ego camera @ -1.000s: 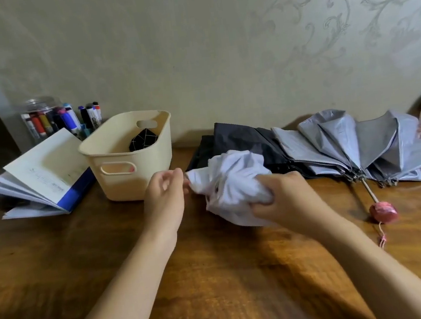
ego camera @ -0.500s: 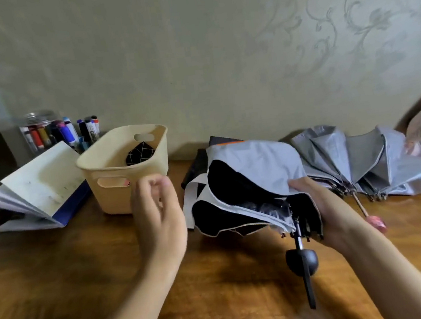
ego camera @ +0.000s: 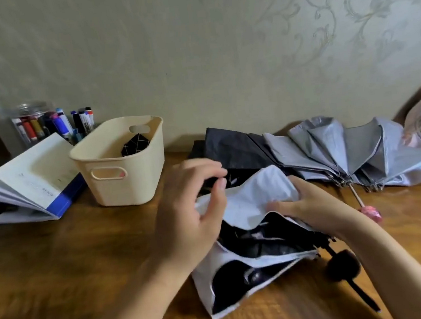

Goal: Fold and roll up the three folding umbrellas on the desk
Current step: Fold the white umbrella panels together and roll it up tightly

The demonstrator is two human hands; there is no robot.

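Left hand (ego camera: 190, 219) has closed in on the umbrella (ego camera: 251, 202) at near centre of the surface (ego camera: 59, 268); right hand (ego camera: 317, 207) clamps its canopy, left's grip unclear. Pleat-gathering seems underway; next, smooth folds round the shaft.

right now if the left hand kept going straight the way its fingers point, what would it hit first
Probably the cloth of the white umbrella, held by the right hand: the left hand points back-right with its fingertips almost at it. The black umbrella lies behind. Depth is unclear.
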